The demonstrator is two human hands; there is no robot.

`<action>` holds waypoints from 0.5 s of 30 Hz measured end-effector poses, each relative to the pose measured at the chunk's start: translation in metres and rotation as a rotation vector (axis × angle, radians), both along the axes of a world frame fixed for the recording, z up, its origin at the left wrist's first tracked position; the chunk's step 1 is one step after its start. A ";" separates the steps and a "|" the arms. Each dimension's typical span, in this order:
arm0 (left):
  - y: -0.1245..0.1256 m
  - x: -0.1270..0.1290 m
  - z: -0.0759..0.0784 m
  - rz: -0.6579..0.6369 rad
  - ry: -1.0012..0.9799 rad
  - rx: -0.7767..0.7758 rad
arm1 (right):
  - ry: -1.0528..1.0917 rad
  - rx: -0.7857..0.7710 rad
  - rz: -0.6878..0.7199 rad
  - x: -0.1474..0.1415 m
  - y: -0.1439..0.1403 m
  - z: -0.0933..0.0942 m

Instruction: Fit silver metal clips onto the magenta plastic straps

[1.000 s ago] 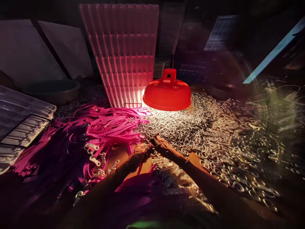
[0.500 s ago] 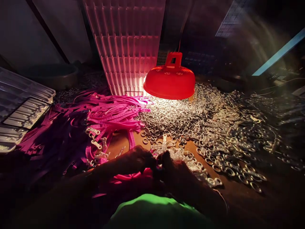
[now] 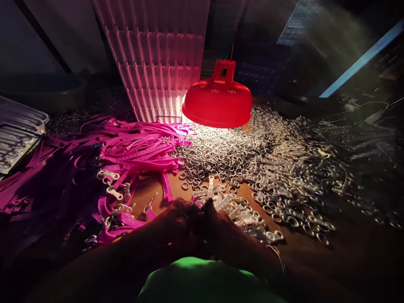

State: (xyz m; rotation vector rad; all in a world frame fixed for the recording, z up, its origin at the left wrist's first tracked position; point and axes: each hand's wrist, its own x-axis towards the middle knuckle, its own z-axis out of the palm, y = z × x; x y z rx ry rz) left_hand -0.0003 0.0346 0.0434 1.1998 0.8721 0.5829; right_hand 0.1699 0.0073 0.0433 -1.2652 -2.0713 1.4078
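Change: both hands have drawn slightly left and nearer since half a second ago, staying pressed together; a second ago they reached out to the edge of the ring heap.
Held thing: whatever sits between the hands is hidden in shadow; it cannot be made out.
Left hand (image 3: 179,219): dark, knuckles up, fingers curled inward against the other hand; whether they pinch anything cannot be told.
Right hand (image 3: 225,229): also curled, fingertips meeting the left hand's; its grip is just as unreadable. A thin bangle (image 3: 277,256) circles the wrist.
Nearest parts: a small cluster of pale silvery metal clips (image 3: 233,208) lies on the brown tabletop (image 3: 151,191) just beyond the fingertips, touching or nearly touching them.
Straps: a tangled heap of bright pink plastic straps (image 3: 135,151) spreads to the left, some with metal hooks on their ends; one strap end lies just left of the left hand.
Rings: a broad heap of small shiny metal rings (image 3: 252,155) covers the table from centre to right, blurring into darkness at far right.
Lamp: a round red plastic lamp shade (image 3: 217,103) hangs low over the far edge of the rings.
Behind: a tall ribbed translucent plastic tray (image 3: 158,59) leans upright, its top cut off.
Near edge: a green cloth patch (image 3: 195,280), cut off by the frame.
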 end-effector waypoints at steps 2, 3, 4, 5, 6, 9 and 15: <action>0.004 0.000 -0.003 -0.016 -0.015 -0.044 | -0.005 0.020 -0.001 -0.002 0.002 0.006; 0.006 0.000 -0.004 -0.013 -0.023 -0.062 | -0.016 0.043 -0.015 -0.002 0.003 0.007; 0.007 0.000 -0.005 -0.004 -0.024 -0.073 | -0.030 0.066 -0.031 -0.003 0.004 0.006; 0.007 0.000 -0.007 0.007 -0.021 -0.076 | -0.043 0.086 -0.039 -0.002 0.004 0.004; 0.008 0.000 -0.008 0.012 -0.012 -0.071 | -0.057 0.103 -0.034 -0.002 0.005 0.002; 0.006 -0.001 -0.009 0.037 0.014 -0.029 | -0.076 0.187 -0.005 0.001 0.006 -0.006; -0.003 0.006 -0.006 0.120 -0.042 0.012 | -0.191 0.460 -0.053 0.002 0.005 -0.014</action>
